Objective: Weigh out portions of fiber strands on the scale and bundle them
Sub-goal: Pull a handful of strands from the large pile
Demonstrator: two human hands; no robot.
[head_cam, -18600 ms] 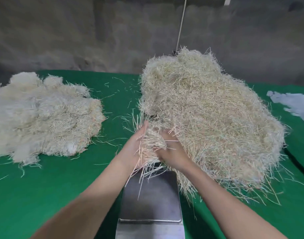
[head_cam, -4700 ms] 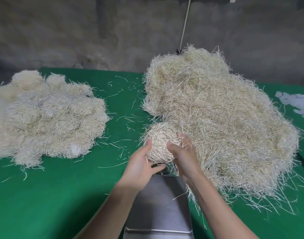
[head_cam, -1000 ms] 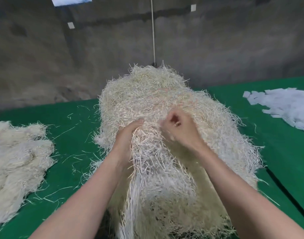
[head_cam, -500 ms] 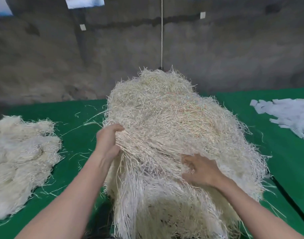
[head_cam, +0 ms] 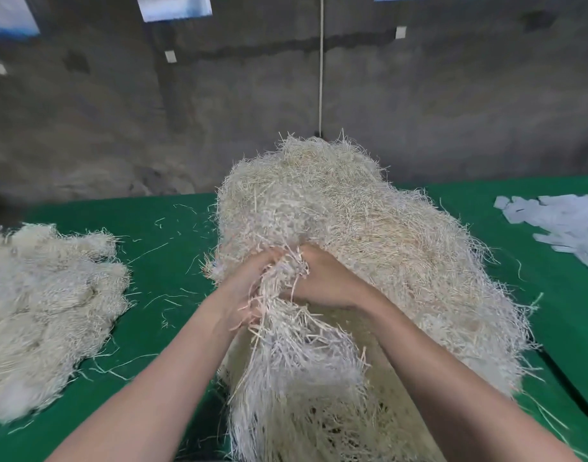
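A big heap of pale fiber strands (head_cam: 369, 228) fills the middle of the green table (head_cam: 166, 228). My left hand (head_cam: 249, 288) and my right hand (head_cam: 326, 281) meet at its near side, both gripping one clump of strands (head_cam: 282, 281) between them. A long sheet of strands (head_cam: 296, 378) hangs down from that clump toward me. The scale is hidden under the fibers.
A second, whiter pile of bundled fiber (head_cam: 46, 308) lies at the left. Pale paper slips (head_cam: 565, 221) lie at the far right. Loose strands (head_cam: 159, 248) are scattered on the green cloth between the piles. A grey wall (head_cam: 286, 95) stands behind the table.
My hands were apart on the heap half a second ago. They have come together at its near middle and closed round one clump of strands.
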